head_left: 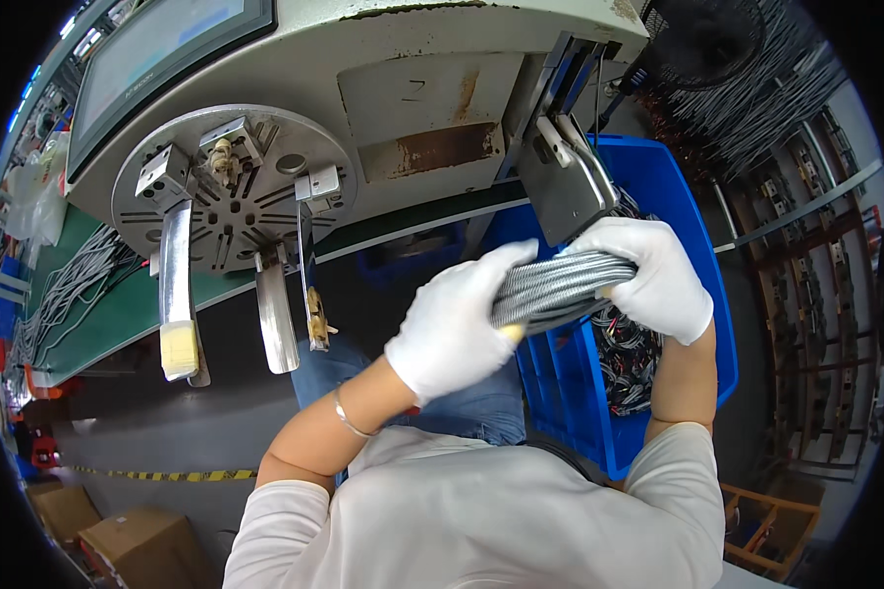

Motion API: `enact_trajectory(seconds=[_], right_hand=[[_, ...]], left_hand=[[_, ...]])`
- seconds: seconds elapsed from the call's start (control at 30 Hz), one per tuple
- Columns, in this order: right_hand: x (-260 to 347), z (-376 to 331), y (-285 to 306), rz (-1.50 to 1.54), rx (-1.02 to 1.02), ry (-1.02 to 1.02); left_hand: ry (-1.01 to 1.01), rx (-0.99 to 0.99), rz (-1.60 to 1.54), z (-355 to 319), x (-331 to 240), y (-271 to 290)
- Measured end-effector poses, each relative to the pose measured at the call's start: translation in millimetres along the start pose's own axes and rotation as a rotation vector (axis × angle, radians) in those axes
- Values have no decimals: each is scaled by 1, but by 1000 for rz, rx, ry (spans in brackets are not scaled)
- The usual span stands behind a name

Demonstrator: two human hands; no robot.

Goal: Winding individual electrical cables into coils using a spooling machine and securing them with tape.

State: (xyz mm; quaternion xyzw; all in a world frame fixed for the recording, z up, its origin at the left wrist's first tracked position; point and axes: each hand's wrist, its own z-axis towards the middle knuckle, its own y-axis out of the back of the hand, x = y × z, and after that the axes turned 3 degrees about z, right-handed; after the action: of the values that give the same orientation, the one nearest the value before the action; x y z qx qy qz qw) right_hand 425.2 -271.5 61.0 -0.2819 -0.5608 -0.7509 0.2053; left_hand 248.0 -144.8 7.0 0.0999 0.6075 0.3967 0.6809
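Note:
Between my two white-gloved hands is a thick coil of grey cable (560, 285), held above the edge of a blue bin (702, 285). My left hand (457, 324) grips the coil's left end, the thumb lying over the top. Around its right end closes my right hand (648, 275), close below a flat metal plate (560, 191) on the machine. Part of the coil is hidden by the gloves. More dark cable coils (627, 363) lie inside the bin. To the left, a round slotted metal disc (231, 196) on the machine carries several long metal arms, away from both hands.
The pale machine body (442, 88) spans the top, with a screen (157, 59) at its left. Loose grey cables (79, 285) lie on a green bench (108, 329). A black fan (702, 44) and hanging cables stand upper right. Cardboard boxes (147, 545) sit lower left.

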Motion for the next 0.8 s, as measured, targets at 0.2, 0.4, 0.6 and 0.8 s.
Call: enact_trajectory(seconds=[0.2, 0.4, 0.6, 0.8], right_hand=[[12, 1, -27, -224, -61, 34], [18, 4, -6, 205, 297, -256], [5, 4, -29, -84, 48, -121], [9, 5, -31, -83, 90, 32]], left_hand=[[97, -6, -358, 1, 13, -4], [86, 225, -249, 5, 21, 21], [241, 384, -312, 8, 16, 20], [30, 246, -121, 7, 25, 10]])
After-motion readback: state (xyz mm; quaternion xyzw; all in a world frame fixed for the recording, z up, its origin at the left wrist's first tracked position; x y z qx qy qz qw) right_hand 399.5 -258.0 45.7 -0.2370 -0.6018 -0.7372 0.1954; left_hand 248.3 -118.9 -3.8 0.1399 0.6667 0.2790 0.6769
